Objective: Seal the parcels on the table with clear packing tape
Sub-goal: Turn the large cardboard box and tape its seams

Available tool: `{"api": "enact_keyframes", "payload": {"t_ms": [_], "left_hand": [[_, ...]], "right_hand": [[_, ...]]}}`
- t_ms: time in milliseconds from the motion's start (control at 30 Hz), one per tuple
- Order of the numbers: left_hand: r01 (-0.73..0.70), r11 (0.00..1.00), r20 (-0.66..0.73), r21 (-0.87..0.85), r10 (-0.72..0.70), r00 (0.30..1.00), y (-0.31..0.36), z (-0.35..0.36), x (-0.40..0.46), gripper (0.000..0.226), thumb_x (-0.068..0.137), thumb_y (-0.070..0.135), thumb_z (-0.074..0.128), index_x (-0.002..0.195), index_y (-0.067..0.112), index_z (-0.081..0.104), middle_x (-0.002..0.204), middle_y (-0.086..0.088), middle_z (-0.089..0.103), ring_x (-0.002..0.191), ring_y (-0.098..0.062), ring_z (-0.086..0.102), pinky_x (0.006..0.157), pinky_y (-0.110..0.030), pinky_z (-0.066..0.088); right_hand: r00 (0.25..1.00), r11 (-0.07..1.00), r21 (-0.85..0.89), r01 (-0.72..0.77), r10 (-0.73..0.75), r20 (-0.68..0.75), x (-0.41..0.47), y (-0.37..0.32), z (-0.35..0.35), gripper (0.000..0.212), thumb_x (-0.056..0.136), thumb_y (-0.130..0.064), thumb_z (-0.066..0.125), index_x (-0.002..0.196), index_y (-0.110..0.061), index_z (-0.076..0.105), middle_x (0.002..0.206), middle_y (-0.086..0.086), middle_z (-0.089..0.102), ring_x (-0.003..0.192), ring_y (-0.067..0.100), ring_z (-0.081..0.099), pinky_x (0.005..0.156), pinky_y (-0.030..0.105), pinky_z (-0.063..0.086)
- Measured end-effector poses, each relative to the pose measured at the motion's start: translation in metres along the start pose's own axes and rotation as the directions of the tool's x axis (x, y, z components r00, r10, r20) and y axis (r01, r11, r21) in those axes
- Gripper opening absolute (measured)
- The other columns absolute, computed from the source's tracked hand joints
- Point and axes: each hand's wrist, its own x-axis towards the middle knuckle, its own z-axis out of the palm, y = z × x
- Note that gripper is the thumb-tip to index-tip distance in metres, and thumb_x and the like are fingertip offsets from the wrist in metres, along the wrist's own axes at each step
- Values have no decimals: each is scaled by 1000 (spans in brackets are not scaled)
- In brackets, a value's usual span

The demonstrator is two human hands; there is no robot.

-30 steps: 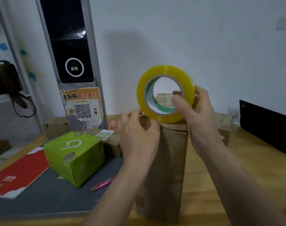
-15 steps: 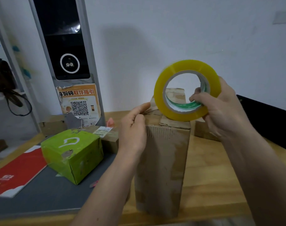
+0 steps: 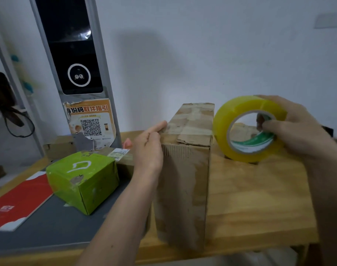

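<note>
Parcels number at least two: one tall brown box (image 3: 185, 181) at centre, upright on the wooden counter (image 3: 256, 198), and one green box (image 3: 83, 179) at lower left on a grey mat (image 3: 54, 227). One tape roll (image 3: 238, 112) at right is gripped by the right hand (image 3: 298, 127), fingers (image 3: 267, 124) curled through its core. The brown box's top left edge is pinched by the left hand (image 3: 148, 148). One red envelope (image 3: 17, 202) lies at far left, below a white wall (image 3: 202, 54).
</note>
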Motion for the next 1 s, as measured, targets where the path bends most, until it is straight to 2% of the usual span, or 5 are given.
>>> {"api": "enact_keyframes", "payload": {"t_ms": [600,667,767,833,1000], "left_hand": [[-237,960,61,150,230,971,-11,-2,8,39,86,25,37,87,42,73,111,14,72,119,-10,59,114,-45,36],[-358,855,205,375,300,932,-2,-11,7,43,82,35,35,95,35,77,119,12,71,124,-10,56,117,-45,31],[-476,434,414,764,235,879,24,-6,-3,62,87,53,17,79,21,69,115,1,72,133,-20,49,122,-42,15],[-529,263,493,807,193,848,36,7,-17,75,92,66,10,88,18,67,108,-4,70,115,-25,58,111,-42,30],[-731,209,674,649,289,680,37,21,-30,60,100,59,21,135,23,55,138,5,58,125,-19,54,94,-38,43]], "right_hand": [[989,961,266,-74,106,-107,-32,29,16,58,76,25,50,91,-30,63,70,-7,64,69,13,61,58,19,50],[986,957,276,-83,120,-119,-34,31,20,57,76,25,50,90,-29,62,70,-5,62,68,14,59,57,18,48],[982,967,244,-70,109,-153,-33,30,26,54,76,23,52,89,-29,61,77,0,60,71,16,58,56,16,48],[981,975,213,-56,93,-167,-33,27,29,52,77,21,54,89,-30,61,80,2,60,74,18,58,58,16,48],[972,980,196,-46,89,-217,-36,21,22,50,80,20,54,89,-30,59,80,2,60,73,16,59,66,27,47]]}}
